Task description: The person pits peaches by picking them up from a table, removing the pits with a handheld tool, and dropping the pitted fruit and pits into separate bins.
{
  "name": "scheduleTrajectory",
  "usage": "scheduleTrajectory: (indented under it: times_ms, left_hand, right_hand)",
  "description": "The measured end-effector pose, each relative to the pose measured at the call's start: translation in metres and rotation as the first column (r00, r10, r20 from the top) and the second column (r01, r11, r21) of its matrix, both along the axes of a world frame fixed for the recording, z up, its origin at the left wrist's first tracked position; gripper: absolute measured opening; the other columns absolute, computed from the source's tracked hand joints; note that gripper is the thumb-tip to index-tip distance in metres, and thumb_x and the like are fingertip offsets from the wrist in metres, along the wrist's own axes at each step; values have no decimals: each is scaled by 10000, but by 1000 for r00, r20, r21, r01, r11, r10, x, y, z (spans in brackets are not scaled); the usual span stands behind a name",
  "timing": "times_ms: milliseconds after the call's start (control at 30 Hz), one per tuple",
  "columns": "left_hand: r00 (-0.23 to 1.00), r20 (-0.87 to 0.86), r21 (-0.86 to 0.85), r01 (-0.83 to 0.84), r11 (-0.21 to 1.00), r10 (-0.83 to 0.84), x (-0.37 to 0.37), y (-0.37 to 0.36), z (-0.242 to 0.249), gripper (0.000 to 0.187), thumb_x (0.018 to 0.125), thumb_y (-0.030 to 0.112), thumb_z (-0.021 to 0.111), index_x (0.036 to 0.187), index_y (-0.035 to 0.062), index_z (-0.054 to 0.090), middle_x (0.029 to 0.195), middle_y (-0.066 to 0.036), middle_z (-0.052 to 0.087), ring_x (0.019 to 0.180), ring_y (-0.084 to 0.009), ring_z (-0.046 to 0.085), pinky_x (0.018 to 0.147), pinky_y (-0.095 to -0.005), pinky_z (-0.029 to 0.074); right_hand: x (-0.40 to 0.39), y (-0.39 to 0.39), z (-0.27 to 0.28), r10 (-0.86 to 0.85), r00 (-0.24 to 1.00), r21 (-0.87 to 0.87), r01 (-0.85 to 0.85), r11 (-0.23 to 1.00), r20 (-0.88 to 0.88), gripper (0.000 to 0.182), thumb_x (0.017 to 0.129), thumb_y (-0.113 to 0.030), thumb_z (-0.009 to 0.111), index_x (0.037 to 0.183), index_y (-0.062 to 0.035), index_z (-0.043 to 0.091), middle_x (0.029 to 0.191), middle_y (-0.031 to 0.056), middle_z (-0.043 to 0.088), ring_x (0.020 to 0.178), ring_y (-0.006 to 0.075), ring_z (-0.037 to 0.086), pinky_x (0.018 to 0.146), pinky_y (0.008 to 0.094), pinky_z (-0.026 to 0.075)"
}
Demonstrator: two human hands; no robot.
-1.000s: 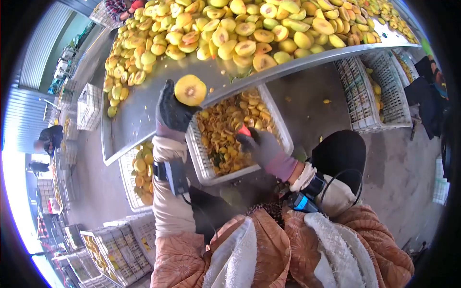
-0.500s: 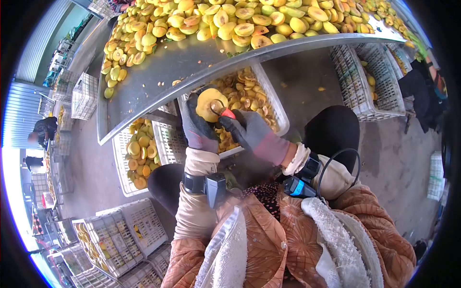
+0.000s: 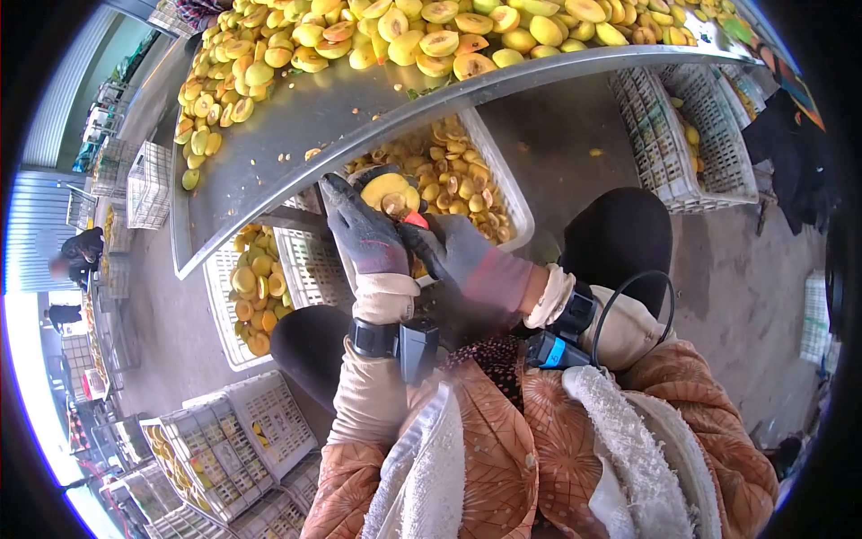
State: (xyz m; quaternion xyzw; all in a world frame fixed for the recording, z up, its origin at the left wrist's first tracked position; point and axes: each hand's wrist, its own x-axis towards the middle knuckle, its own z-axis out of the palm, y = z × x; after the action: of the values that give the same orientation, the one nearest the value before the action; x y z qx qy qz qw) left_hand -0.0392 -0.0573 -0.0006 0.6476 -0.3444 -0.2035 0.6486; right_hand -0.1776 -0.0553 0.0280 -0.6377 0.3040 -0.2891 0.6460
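My left hand [image 3: 366, 235], in a grey glove, is closed around a yellow peach half [image 3: 386, 190] with its cut face up. In my right hand [image 3: 462, 260], also gloved, is a pitting tool with a red handle [image 3: 415, 218]. The tool's tip is at the middle of the cut face, and my fingers partly hide it. Both hands are just below the metal table's edge, over a white crate [image 3: 505, 171] with many small fruit pieces inside.
Many peach halves [image 3: 404, 45] are heaped on the metal table [image 3: 260, 184]. A second crate [image 3: 235, 337] with peaches stands left of my knees. More white crates stand at the right [image 3: 669, 153] and lower left [image 3: 211, 449]. Another person [image 3: 83, 251] is at far left.
Both hands with the peach half have shifted slightly, and the fruit is tilted and more covered by the left fingers. The tool's loop, visible before, is now mostly hidden at the fruit. The view has shifted a little.
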Motion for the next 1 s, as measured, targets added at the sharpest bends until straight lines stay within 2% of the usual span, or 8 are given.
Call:
scheduleTrajectory:
  times_ms: [67, 300, 400, 500, 633, 700, 933, 1000]
  left_hand:
    - [876, -474, 39, -85, 996, 94, -27, 0, 51, 367, 977, 315, 386, 1176, 17, 461, 1069, -99, 559, 940, -180, 564, 824, -281, 466]
    - [939, -322, -116, 85, 990, -119, -13, 2, 24, 582, 926, 494, 411, 1002, -61, 569, 857, -131, 621, 675, -212, 614, 582, -289, 523]
    - [898, -428, -117, 54, 992, -99, -7, 0, 14, 580, 934, 481, 401, 945, -64, 596, 814, -126, 622, 670, -200, 607, 595, -285, 518]
    - [955, -298, -143, -61, 988, 16, -15, 1, 17, 575, 960, 438, 358, 915, -79, 605, 820, -131, 631, 682, -185, 599, 629, -273, 511]
    - [999, 4, -185, -42, 982, 44, -13, 7, 10, 567, 965, 432, 344, 955, -77, 593, 818, -137, 637, 684, -185, 601, 619, -269, 509]
    - [959, -262, -124, -147, 981, 111, -4, 4, -4, 409, 982, 321, 362, 1087, -41, 519, 929, -108, 613, 806, -179, 601, 740, -274, 493]
    - [830, -494, -105, 237, 966, -258, 13, 4, 9, 567, 946, 491, 330, 870, -6, 591, 731, -128, 620, 596, -218, 599, 575, -283, 508]
    - [780, -547, -145, 270, 952, -304, 10, 6, 17, 558, 948, 483, 332, 871, -5, 591, 728, -125, 619, 586, -220, 598, 578, -285, 508]
  right_hand:
    - [-7, 4, 15, 15, 996, -37, -18, 999, -88, 299, 942, -229, 486, 1048, 43, 554, 841, 133, 626, 745, 116, 523, 652, 312, 443]
    - [-3, -9, -8, 124, 991, 242, -108, 964, -55, 505, 922, -446, 469, 977, 39, 599, 715, 66, 594, 676, 127, 535, 612, 299, 433]
    - [-7, -12, 1, 217, 966, 448, -258, 856, 141, 292, 930, -251, 519, 1080, -8, 577, 835, -11, 589, 730, 73, 504, 593, 258, 431]
    - [6, -12, -36, 173, 958, 199, -128, 972, -228, 294, 935, -258, 509, 1104, -30, 583, 845, -15, 591, 722, 55, 490, 567, 238, 415]
    - [11, -7, -29, 133, 981, 125, -116, 985, -141, 303, 937, -251, 507, 1146, -41, 569, 889, -24, 590, 737, 48, 493, 585, 224, 413]
    - [14, -4, -42, 104, 934, 462, -263, 847, 341, 342, 931, -275, 520, 1170, -33, 553, 940, -23, 594, 777, 56, 510, 648, 239, 431]
    - [2, -6, -25, 303, 902, 139, -358, 923, 307, 413, 909, -331, 548, 1197, -36, 535, 875, -34, 557, 694, 40, 483, 564, 180, 381]
    - [-3, -10, -6, 176, 746, 665, -657, 355, 642, 382, 915, -391, 516, 1058, -42, 576, 749, -19, 529, 569, 40, 444, 481, 159, 322]
